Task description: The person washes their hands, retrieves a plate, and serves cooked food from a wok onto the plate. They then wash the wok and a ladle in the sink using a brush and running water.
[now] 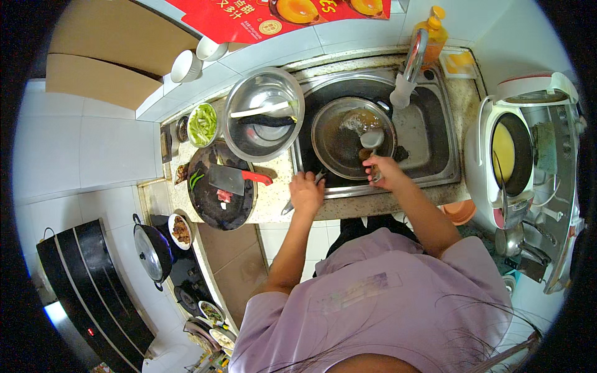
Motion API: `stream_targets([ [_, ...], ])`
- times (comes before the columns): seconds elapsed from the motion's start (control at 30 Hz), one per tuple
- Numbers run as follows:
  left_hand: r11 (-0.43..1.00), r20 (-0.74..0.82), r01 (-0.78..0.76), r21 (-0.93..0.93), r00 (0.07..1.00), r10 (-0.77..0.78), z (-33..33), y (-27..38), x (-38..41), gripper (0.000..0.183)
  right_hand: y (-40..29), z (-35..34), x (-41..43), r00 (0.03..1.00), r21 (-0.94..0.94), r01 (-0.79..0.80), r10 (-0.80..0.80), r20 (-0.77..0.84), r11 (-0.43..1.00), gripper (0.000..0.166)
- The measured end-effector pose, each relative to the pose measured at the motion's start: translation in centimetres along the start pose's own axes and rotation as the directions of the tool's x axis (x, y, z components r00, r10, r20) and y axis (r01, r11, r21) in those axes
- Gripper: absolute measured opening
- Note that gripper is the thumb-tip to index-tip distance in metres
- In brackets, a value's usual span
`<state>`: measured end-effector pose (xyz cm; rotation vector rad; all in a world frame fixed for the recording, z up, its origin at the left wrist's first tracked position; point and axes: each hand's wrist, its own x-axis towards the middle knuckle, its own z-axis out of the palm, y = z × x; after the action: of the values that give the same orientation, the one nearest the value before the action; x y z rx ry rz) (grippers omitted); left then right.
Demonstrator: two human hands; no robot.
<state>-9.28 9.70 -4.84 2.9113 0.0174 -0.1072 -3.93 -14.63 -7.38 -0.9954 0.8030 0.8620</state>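
In my right hand is the handle of a metal ladle, its bowl inside a round, dark-bottomed pan. The pan sits in the stainless steel sink and holds brownish water with foam. My left hand rests at the sink's front edge, over a slim metal utensil whose ends stick out on both sides; whether the fingers grip it cannot be told. The tap reaches over the sink from behind. Something dark lies beside the pan.
Left of the sink stand a steel bowl with an eggplant, and a round chopping board bearing a red-handled cleaver. Farther left, a lidded wok is on the stove. An open rice cooker stands at right.
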Motion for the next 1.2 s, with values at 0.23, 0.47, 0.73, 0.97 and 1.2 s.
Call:
stream_targets([
  [0.23, 0.473, 0.518, 0.481, -0.739, 0.853, -0.058, 2.8, 1.2, 0.1, 0.046, -1.2, -1.5, -0.5, 0.992, -0.509, 0.115, -0.126, 0.012, 0.853, 0.024],
  [0.47, -0.033, 0.854, 0.858, -0.513, 0.514, 0.076, 4.6, 7.0, 2.4, 0.058, 4.1, 2.4, 3.3, 0.935, -0.31, 0.351, -0.35, 0.061, 0.883, 0.03],
  [0.73, -0.146, 0.858, 0.882, -0.448, 0.47, 0.206, 2.2, 6.1, 1.5, 0.037, 6.8, 1.5, 6.5, 0.847, -0.595, 0.456, -0.528, 0.062, 0.662, 0.038],
  [0.97, 0.065, 0.728, 0.729, -0.681, 0.684, -0.051, 3.4, 5.4, 1.4, 0.016, 5.4, -0.7, 3.0, 0.658, -0.805, 0.475, -0.751, 0.057, 0.355, 0.041],
  [1.2, 0.926, 0.173, 0.04, -0.374, 0.985, 0.027, 3.1, 1.3, -1.6, 0.02, 0.1, -3.6, 2.6, 0.839, -1.0, -0.017, -0.544, -0.02, 0.011, 0.053],
])
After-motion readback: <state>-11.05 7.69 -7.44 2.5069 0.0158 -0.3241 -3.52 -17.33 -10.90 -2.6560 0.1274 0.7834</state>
